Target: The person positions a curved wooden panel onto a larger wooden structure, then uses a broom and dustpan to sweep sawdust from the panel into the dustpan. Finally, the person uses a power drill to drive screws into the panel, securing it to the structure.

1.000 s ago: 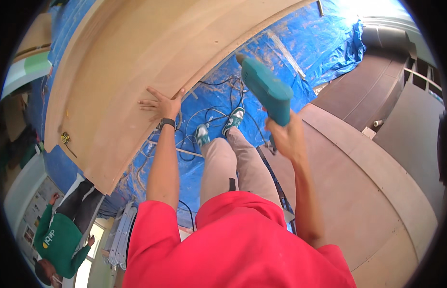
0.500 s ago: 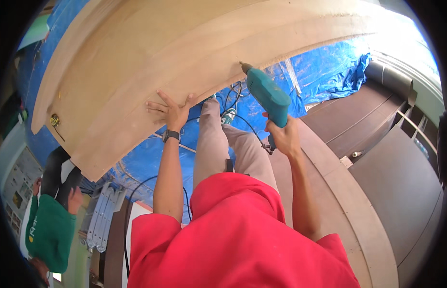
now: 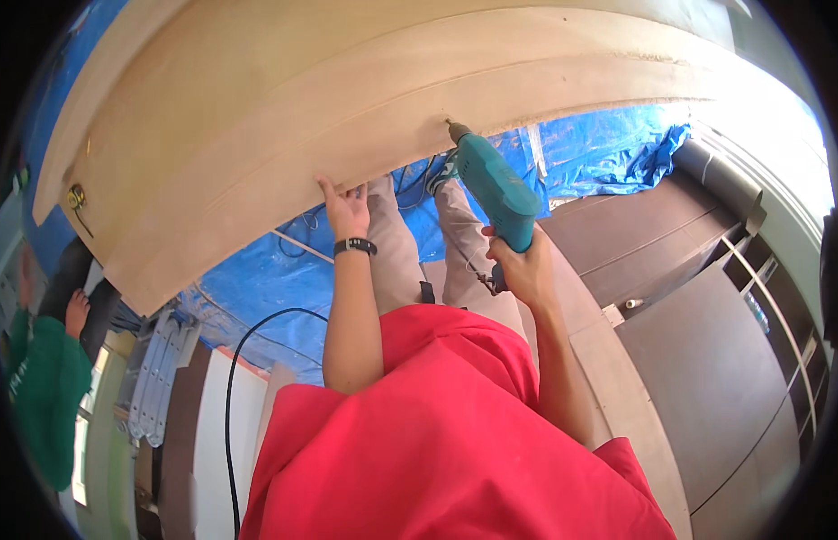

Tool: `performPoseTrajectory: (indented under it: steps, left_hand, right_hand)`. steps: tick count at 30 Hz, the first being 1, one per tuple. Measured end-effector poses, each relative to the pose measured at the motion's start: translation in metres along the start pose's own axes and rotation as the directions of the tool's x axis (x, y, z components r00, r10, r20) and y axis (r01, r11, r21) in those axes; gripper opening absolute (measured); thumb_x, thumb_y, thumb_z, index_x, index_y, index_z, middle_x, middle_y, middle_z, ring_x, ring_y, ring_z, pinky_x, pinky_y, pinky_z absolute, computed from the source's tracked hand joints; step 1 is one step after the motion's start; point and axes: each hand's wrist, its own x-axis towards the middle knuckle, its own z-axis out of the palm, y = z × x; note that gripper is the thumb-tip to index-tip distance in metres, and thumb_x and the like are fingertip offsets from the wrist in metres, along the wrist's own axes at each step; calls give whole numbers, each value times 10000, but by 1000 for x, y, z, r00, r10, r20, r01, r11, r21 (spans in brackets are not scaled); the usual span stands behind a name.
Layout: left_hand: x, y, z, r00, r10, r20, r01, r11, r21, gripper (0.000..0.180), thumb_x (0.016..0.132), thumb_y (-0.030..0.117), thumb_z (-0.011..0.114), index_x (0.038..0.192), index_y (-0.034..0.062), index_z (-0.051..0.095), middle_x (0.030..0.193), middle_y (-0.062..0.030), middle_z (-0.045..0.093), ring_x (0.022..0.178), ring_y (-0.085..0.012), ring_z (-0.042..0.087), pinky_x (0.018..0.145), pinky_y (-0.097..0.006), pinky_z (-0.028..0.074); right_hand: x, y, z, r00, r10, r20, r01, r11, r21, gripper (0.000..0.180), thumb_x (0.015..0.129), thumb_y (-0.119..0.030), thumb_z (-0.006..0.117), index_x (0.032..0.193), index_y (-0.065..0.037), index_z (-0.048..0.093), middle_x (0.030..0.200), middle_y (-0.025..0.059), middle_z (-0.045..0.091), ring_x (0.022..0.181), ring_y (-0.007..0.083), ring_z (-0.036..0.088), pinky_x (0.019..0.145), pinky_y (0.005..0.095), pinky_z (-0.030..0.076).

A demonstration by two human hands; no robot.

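Note:
A large pale wooden panel point(image 3: 284, 135) with a long groove fills the upper part of the view. My left hand point(image 3: 345, 209) presses flat against its lower edge, a black band on the wrist. My right hand point(image 3: 518, 265) grips the handle of a teal power drill point(image 3: 491, 184). The drill's bit touches the panel's lower edge at the top centre. My legs in beige trousers point(image 3: 410, 261) stand below the panel, and a red shirt point(image 3: 437, 441) fills the bottom of the view.
A blue tarpaulin point(image 3: 599, 144) covers the floor under the panel. Dark brown boards point(image 3: 698, 360) and a pale plank lie at the right. A black cable point(image 3: 234, 378) runs down at the lower left. Another person in a green top point(image 3: 45, 396) stands at the far left.
The view has tilted so the panel looms larger. My right hand has raised the drill until its bit meets the panel's edge. My left hand stayed on the panel.

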Motion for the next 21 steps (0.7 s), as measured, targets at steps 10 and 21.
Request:
performPoseTrajectory:
  steps: [10,21]
  left_hand:
    - [11,-10,18,985,163,58,-154,978,-139,619,928,432,644,1386,60,456,1361,-82,540,1254,-251,509,1042,-420,424]
    - [40,7,-6,998,-3,63,2,1000,14,636,923,337,676,1430,71,399,1340,-116,542,1219,-303,527,1037,-496,437]
  right_hand:
    - [2,-37,-17,998,29,52,-14,962,-273,221,811,-165,632,889,39,665,708,100,673,635,141,631,612,305,488]
    - [19,-29,-42,986,-151,75,167,932,-322,230,795,-178,630,856,39,679,674,122,673,632,209,652,630,336,500]
